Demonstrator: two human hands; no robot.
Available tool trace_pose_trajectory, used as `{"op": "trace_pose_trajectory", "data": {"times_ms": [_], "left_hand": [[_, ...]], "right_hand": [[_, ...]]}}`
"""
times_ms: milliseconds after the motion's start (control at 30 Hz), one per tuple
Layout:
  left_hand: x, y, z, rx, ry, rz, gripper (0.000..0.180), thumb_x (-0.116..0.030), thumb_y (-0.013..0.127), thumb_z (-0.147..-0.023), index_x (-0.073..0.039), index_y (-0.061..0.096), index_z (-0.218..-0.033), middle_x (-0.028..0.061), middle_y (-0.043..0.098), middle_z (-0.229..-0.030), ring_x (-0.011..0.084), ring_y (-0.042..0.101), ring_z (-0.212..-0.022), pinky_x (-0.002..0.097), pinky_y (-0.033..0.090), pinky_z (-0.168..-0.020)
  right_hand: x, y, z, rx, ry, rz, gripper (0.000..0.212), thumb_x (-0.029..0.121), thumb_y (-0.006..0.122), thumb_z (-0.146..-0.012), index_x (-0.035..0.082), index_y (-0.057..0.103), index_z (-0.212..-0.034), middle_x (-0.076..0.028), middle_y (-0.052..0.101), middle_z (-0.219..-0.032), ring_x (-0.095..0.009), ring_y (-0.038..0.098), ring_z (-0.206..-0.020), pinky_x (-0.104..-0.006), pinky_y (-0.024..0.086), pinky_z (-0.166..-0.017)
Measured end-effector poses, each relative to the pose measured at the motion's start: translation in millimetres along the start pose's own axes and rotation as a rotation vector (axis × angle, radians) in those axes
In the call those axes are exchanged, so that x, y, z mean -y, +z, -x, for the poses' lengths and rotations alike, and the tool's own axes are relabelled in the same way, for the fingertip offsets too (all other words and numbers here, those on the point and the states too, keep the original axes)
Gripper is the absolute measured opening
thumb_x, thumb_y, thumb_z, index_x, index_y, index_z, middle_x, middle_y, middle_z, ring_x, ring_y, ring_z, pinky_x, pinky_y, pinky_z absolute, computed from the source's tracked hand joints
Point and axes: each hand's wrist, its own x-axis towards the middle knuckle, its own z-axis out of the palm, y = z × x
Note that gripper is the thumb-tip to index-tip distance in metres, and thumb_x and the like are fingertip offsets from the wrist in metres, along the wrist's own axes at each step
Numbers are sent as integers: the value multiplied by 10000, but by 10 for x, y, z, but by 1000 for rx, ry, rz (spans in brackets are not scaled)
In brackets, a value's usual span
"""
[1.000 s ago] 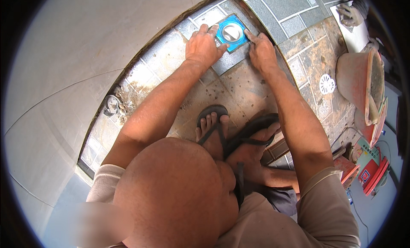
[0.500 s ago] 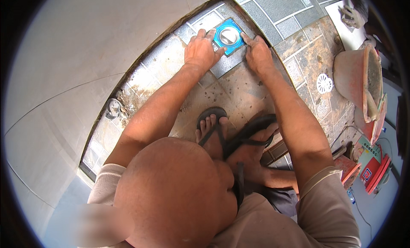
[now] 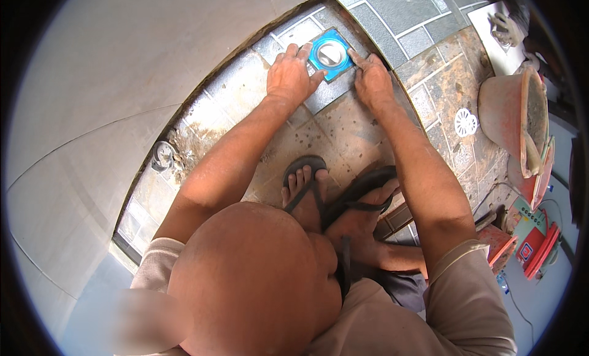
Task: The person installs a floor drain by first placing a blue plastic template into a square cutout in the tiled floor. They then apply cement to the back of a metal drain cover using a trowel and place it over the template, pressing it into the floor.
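Note:
A square floor drain point(image 3: 332, 53) with blue film around a round metal opening sits among the wet grey tiles at the far middle. My left hand point(image 3: 290, 74) is on its left side, index fingertip at the upper edge and thumb near the lower corner. At the right edge, my right hand point(image 3: 373, 80) touches it with a stretched index finger, its other fingers curled. The drain is held between both hands; the undersides of the fingers are hidden.
A white round grate point(image 3: 465, 122) lies on the stained tiles at the right, near a dirty reddish bucket point(image 3: 506, 114). Another person's gloved hand point(image 3: 508, 31) is over a white board. A small round cup point(image 3: 163, 155) lies amid rubble at left. My sandalled feet point(image 3: 305, 178) are below the drain.
Both hands keep their places at the drain's edges with almost no movement. The whole view has shifted very slightly.

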Motion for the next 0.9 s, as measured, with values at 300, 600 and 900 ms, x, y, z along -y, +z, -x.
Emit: {"op": "trace_pose_trajectory", "data": {"times_ms": [300, 600, 900], "left_hand": [[39, 70, -24, -94, 30, 15, 718, -453, 814, -910, -64, 625, -1483, 179, 650, -1303, 378, 675, -1191, 467, 565, -1007], [350, 3, 198, -199, 123, 391, 602, -232, 721, -998, -48, 512, -1531, 214, 653, -1271, 370, 669, -1198, 454, 544, -1025], [474, -26, 280, -191, 137, 569, 547, -88, 697, -988, -35, 531, -1507, 205, 663, -1243, 345, 688, -1103, 431, 558, -987]], "right_hand": [[26, -4, -24, 14, 13, 34, 448, 115, 546, -1039, 281, 723, -1415, -204, 631, -1131, -402, 669, -1116, -487, 529, -1011], [382, 111, -158, -140, -118, -83, 378, 147, 598, -1026, 118, 725, -1381, -220, 640, -1079, -412, 659, -1051, -498, 535, -935], [700, 325, -440, -117, 8, -14, 392, 250, 466, -1141, -23, 717, -1268, -223, 612, -1237, -421, 591, -1198, -509, 487, -1053]]}}
